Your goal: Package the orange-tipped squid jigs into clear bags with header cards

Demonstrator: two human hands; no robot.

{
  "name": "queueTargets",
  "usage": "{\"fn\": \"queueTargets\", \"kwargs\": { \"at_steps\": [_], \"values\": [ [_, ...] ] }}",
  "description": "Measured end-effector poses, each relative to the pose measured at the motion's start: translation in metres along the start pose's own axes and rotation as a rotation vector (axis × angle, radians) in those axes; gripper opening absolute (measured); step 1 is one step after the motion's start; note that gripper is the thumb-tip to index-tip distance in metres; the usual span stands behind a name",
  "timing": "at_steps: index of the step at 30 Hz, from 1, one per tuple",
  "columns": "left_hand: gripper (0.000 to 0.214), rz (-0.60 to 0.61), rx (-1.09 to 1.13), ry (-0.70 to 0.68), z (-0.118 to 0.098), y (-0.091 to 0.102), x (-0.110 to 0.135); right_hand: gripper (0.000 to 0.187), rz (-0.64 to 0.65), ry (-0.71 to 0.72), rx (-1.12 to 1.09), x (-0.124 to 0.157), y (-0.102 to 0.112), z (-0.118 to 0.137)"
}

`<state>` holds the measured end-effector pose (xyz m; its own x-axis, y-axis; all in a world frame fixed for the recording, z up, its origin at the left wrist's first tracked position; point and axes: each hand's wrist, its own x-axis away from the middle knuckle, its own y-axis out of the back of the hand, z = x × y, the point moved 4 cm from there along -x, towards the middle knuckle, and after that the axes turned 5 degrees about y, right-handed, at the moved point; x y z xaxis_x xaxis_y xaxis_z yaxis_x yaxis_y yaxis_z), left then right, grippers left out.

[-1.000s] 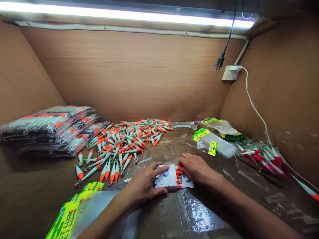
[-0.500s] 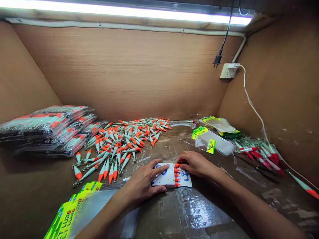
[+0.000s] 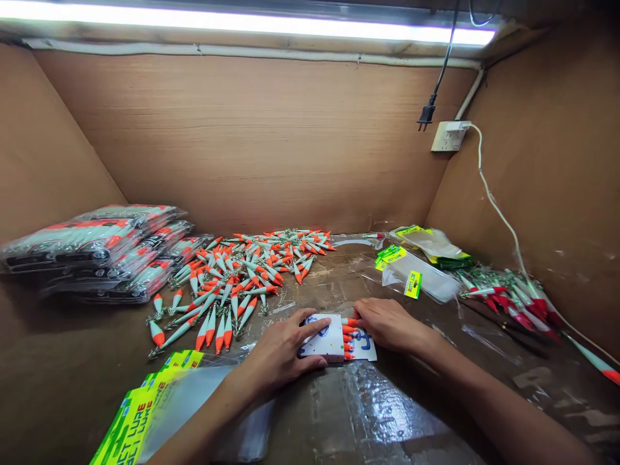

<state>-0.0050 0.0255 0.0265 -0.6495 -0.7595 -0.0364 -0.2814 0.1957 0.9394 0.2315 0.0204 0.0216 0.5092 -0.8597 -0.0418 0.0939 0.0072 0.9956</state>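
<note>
A small white card box [image 3: 334, 336] with blue writing lies on the table. My left hand [image 3: 285, 349] is closed over its left side, thumb along the near edge and fingers on top. Several orange-tipped fishing lures [image 3: 347, 347] stick out of the box's open right end, above a white flap [image 3: 369, 349] with blue marks. At the far corner of that end, my right hand [image 3: 385, 323] pinches the tip of the farthest lure [image 3: 349, 321]. Its fingertips are partly hidden.
Loose orange-and-white lures [image 3: 237, 271] are heaped behind my left hand. Packed lures [image 3: 97, 252] are stacked at the left. Clear bags with yellow headers [image 3: 159, 394] lie front left, more bags [image 3: 426, 274] back right. Red-tipped lures [image 3: 518, 300] and a white cord [image 3: 504, 213] are at the right.
The farthest lure's orange end shows a little farther out of the box. My right fingers have closed in around its tip. The whole view has shifted slightly.
</note>
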Motion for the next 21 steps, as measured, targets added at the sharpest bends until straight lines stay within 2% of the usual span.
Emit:
{"fn": "queueTargets", "kwargs": {
  "at_steps": [7,10,13,15,18,21],
  "values": [
    [0.064,-0.004,-0.011,-0.029,0.000,-0.005,0.000,0.015,-0.084,-0.029,-0.037,-0.013,-0.010,0.014],
    [0.067,-0.015,-0.016,-0.029,0.002,-0.006,0.000,0.012,-0.097,-0.008,-0.130,-0.015,-0.009,0.010],
    [0.073,-0.022,-0.018,-0.045,0.002,-0.006,0.000,0.021,-0.117,-0.008,-0.216,-0.013,-0.003,-0.004],
    [0.073,-0.014,-0.028,-0.054,0.000,-0.006,0.000,0.028,-0.202,-0.085,-0.199,-0.010,0.004,-0.021],
    [0.072,0.002,-0.060,-0.075,-0.006,-0.007,0.001,0.032,-0.310,-0.299,-0.066,-0.004,0.010,-0.052],
    [0.072,0.008,-0.077,-0.080,-0.013,-0.010,0.003,0.040,-0.240,-0.463,0.018,-0.003,0.001,-0.076]
  ]
}}
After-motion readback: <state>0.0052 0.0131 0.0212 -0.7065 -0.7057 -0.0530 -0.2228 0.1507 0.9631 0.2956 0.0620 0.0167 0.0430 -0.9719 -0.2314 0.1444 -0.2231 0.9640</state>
